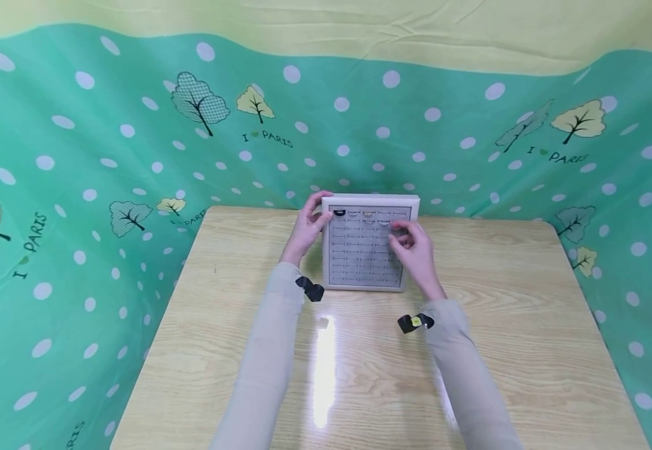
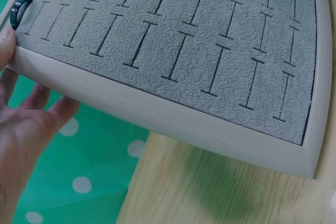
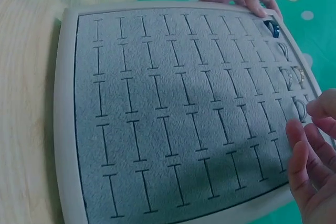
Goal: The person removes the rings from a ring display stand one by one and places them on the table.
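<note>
The tray (image 1: 371,199) stands at the centre of the head view. Your left hand (image 1: 304,231) grips its upper-left edge, thumb in front. Your right hand (image 1: 417,251) bends its fingers at the upper right; whether they pinch anything, I cannot tell. The rim looks stiff and fairly light; the rings (image 1: 339,213) look hard and slippery, best held by their bands.

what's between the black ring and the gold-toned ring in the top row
A silver ring sits between the black ring and the gold-toned ring; the head and right wrist views show it.
</note>
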Tool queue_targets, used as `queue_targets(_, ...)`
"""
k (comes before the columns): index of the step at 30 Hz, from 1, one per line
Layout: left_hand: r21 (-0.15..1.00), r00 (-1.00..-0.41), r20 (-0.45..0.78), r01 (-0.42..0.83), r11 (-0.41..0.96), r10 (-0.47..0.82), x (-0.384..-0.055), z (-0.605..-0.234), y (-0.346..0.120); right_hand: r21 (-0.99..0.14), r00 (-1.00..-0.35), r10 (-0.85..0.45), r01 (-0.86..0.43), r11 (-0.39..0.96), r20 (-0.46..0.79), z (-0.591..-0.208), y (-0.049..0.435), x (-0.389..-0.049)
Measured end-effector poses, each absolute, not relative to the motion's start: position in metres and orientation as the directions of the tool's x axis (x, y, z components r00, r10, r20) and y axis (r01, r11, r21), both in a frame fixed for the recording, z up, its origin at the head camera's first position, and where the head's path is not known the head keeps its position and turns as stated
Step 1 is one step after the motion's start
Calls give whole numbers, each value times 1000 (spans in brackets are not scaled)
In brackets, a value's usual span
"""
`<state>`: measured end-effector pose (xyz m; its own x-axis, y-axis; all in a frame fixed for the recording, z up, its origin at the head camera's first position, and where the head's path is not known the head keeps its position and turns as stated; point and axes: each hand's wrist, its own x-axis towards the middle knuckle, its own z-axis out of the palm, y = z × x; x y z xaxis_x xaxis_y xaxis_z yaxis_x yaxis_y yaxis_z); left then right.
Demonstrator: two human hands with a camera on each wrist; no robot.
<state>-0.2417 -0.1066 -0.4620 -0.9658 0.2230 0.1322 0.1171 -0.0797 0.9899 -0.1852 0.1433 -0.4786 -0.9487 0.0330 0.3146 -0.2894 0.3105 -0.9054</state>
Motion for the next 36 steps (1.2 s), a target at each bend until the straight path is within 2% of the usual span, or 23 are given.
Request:
queue_targets(8, 989, -963, 127, 106, -100, 236, -250, -473, -108, -914, -952, 87, -252, 319, 293, -479, 137, -193)
queue_targets(18, 988, -969, 143, 128, -86, 201, -255, -484, -107, -902, -917, 162, -303, 308, 363, -474, 123, -194)
queue_targets(25, 991, -975, 116, 101, -87, 189, -255, -483, -106, -897, -890, 241, -303, 323, 387, -489, 118, -205)
queue_targets(30, 991, -975, 107, 89, -100, 192, -254, -482, -107, -881, -883, 239, -305, 361, 404, -490, 116, -206)
queue_targets(36, 990, -974, 110, 90, -105, 198, -254, -482, -107, -889, -903, 203, -294, 351, 378, -488, 117, -204)
